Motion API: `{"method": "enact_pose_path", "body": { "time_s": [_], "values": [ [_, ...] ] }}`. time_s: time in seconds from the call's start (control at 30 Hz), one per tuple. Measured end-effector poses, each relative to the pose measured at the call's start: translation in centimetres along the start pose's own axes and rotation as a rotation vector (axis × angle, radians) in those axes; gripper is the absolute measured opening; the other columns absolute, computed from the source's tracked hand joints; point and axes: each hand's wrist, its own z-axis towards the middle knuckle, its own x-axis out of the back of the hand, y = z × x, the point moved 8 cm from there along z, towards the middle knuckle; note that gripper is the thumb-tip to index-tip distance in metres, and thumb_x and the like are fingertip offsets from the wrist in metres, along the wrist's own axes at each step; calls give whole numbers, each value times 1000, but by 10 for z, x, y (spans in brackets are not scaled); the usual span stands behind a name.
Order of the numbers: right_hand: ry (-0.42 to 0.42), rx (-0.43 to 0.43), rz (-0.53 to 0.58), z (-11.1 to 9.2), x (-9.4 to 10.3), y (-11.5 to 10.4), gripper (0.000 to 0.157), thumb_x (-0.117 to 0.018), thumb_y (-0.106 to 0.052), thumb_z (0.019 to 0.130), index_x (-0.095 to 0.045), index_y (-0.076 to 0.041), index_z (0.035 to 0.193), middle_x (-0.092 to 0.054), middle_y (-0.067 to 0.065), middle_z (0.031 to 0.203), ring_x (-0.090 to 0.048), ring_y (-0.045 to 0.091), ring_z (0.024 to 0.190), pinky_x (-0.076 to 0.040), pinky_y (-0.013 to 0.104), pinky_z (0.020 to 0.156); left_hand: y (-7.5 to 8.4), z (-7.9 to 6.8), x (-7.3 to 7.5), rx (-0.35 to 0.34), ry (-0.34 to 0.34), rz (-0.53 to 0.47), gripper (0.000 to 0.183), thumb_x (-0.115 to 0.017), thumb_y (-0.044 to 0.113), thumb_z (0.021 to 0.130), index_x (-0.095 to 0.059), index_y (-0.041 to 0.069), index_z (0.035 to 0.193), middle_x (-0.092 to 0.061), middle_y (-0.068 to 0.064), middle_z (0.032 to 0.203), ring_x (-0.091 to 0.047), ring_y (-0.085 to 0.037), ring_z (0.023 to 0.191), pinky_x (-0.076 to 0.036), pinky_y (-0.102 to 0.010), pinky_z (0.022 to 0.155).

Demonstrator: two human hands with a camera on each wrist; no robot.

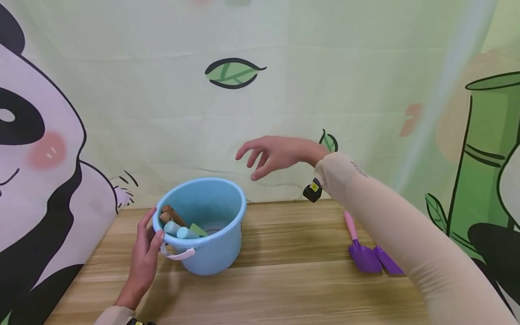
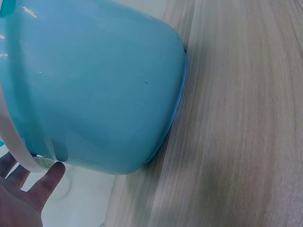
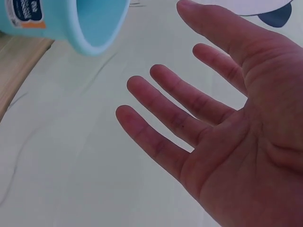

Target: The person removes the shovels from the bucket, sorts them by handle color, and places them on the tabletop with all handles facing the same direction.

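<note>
A light blue plastic bucket (image 1: 219, 248) stands on the wooden table, its white handle (image 1: 178, 255) hanging down at the near side. Inside lie brown blocks (image 1: 174, 215), light blue cylinders (image 1: 187, 233) and a green block (image 1: 198, 229). My left hand (image 1: 145, 253) holds the bucket's rim at the left, thumb and fingers against it; in the left wrist view a fingertip touches the wall beside the handle. My right hand (image 1: 280, 155) hovers above and to the right of the bucket, holding nothing. Its fingers (image 3: 161, 146) are spread and loosely bent in the right wrist view.
Two purple toy shovels, one with a pink handle (image 1: 350, 225), lie on the table (image 1: 292, 289) at the right, partly under my right forearm. Behind the table hangs a pale green cloth (image 1: 162, 104) printed with pandas, leaves and bamboo.
</note>
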Motion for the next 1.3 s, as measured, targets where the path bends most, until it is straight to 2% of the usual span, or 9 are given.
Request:
{"method": "enact_pose_path", "body": {
  "time_s": [0.27,0.7,0.93,1.3],
  "values": [
    [-42,30,39,16,-13,-14,61,-80,-28,91,-52,-24,145,-62,5,132,-69,22,110,-56,39,96,-2,1,-2,9,-3,0,57,-41,26,111,-17,31,164,-28,-13,166,-35,-45,147,-41,-57,103],
    [-98,73,108,38,-37,-29,64,-81,-28,90,-48,-24,145,-62,5,133,-70,18,106,-58,36,93,1,1,-4,-10,-5,-17,58,-41,25,111,-18,31,164,-29,-12,166,-35,-45,147,-40,-58,103],
    [-116,101,155,48,-55,-33,62,-81,-26,90,-48,-24,143,-61,7,132,-69,22,109,-59,37,90,4,-1,-5,-3,-7,-17,58,-41,25,111,-18,31,164,-28,-12,166,-35,-44,147,-40,-58,104],
    [-122,151,153,63,-81,-46,58,-81,-31,90,-51,-24,139,-63,2,127,-70,17,105,-58,29,87,10,-2,-7,-5,-14,-27,58,-41,24,111,-17,29,164,-27,-10,167,-34,-45,147,-38,-54,104]
  ]
}}
